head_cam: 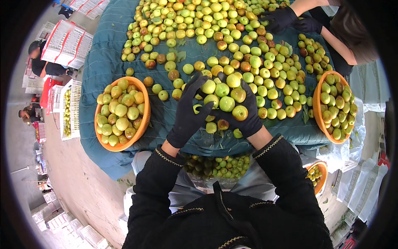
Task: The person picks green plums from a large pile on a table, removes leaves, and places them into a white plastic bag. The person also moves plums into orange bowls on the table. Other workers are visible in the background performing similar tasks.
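Both of my hands wear black gloves and meet above the padded table. Several green jujubes (227, 103), some blushed brown, are gathered between them. My right hand (248, 115) cups the group from the right and below. From the left, my left hand (192, 112) curls against it, its thumb and fingers around jujubes at that side. Loose jujubes (211, 127) lie on the blue-green quilted cover (164, 124) just below and around my hands. My palms are largely hidden by the fruit.
Filled orange baskets stand at the left (146, 130) and right (317, 107) table edges. A large jujube heap (199, 15) covers the far side. A co-worker's gloved hands (281, 20) reach in at upper right. Below the table edge are more jujubes (230, 166) between my knees.
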`<state>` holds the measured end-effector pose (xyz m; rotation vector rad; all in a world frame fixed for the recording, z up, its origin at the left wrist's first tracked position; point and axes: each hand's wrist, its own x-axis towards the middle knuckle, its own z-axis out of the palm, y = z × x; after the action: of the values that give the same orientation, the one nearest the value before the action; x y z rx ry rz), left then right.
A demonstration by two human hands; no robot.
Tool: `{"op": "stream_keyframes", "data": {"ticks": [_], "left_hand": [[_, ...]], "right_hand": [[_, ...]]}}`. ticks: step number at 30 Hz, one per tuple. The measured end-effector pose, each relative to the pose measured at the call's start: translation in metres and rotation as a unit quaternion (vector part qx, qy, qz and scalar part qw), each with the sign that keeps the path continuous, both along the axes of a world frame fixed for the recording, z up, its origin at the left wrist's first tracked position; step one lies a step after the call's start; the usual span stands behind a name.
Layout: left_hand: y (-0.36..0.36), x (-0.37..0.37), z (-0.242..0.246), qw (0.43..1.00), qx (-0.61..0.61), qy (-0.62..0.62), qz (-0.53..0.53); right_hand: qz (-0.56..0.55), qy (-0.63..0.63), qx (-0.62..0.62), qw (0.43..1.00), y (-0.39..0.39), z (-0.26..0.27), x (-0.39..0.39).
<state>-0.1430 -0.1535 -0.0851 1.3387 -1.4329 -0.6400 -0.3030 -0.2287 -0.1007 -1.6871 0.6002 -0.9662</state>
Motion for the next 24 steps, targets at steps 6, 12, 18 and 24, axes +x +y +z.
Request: {"op": "stream_keyframes", "data": {"ticks": [6, 12, 18, 24], "left_hand": [[0.014, -0.005, 0.009, 0.97, -0.04, -0.233, 0.065], [0.019, -0.008, 0.003, 0.98, -0.068, -0.174, 0.069], [0.023, 0.008, 0.006, 0.985, -0.004, 0.159, 0.074], [0.035, -0.018, 0.013, 0.998, 0.025, 0.049, -0.034]], "right_hand": [[0.02, -0.144, 0.112, 0.983, 0.011, -0.017, 0.007], [0.037, -0.168, 0.109, 0.979, 0.017, -0.003, 0.009], [0.022, 0.0, -0.045, 0.999, 0.022, 0.013, 0.012], [-0.013, -0.076, 0.031, 0.997, 0.023, 0.005, 0.008]]}}
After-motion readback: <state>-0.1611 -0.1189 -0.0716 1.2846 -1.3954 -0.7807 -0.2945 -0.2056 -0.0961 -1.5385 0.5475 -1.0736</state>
